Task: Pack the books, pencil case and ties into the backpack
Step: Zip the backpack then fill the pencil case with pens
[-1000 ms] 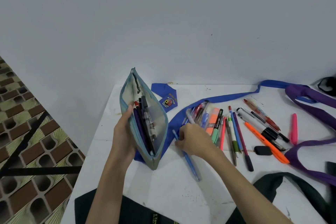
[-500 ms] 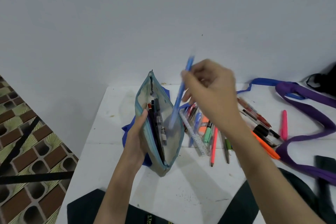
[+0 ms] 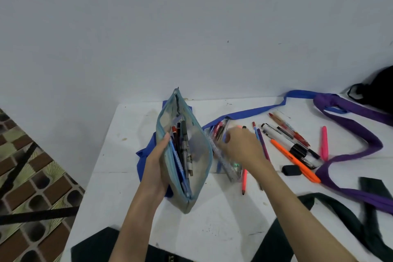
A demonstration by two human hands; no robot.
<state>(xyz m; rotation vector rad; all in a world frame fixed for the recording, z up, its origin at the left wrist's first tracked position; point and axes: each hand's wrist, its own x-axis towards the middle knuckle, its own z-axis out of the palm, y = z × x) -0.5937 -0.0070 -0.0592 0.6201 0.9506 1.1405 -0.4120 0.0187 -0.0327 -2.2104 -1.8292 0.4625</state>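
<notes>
Left hand (image 3: 158, 168): the pencil case (image 3: 187, 155) is gripped at its near edge, held upright, mouth gaping.
Right hand (image 3: 240, 147): lowered onto the loose pens (image 3: 221, 132) just beside the case; whether anything is pinched cannot be told.
Done: several pens are seen stowed inside.
Left: many pens and markers (image 3: 295, 155) are scattered right of the hand on the desk (image 3: 223, 229); blue tie (image 3: 255, 110), purple tie (image 3: 350, 121) unpacked.
Backpack (image 3: 378, 89): far right, untouched; books unseen.

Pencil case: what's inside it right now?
The pencil case, held open by the left hand, contains several pens standing lengthwise: a blue pen, a red-capped pen and dark ones. The case's bottom and anything beneath the pens is hidden.
</notes>
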